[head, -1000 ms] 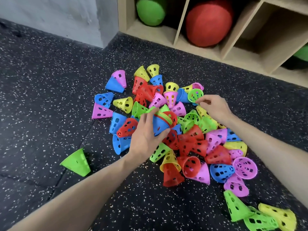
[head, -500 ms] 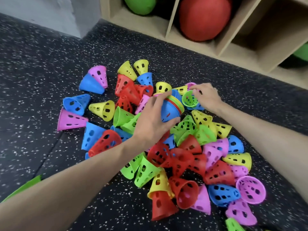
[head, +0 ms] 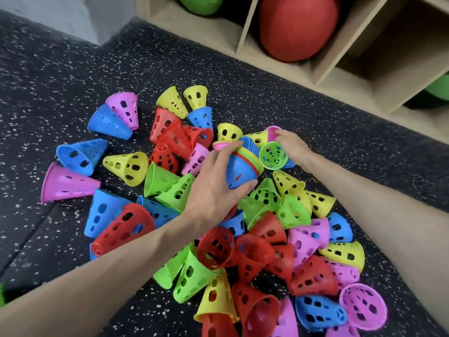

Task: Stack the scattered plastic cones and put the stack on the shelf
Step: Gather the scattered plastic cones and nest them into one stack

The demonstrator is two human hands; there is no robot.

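**Feeding the stack**

The left hand (head: 213, 190) grips the nested stack (head: 243, 167) on its side above the floor pile. The right hand (head: 290, 147) pinches a pink cone (head: 272, 131) beside a green cone (head: 273, 155). Align rims squarely before pushing it home.

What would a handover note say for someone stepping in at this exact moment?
Left hand: grips the nested stack, blue cone outermost, held over the pile.
Right hand: reaching at the far edge of the pile, fingers on a pink cone beside an open green cone; whether it has gripped it cannot be told.
Done: a few cones nested in the stack.
Left: most of the loose cones still lie scattered on the floor. Collect them all, then put the stack on the shelf, where one compartment shows nothing inside.
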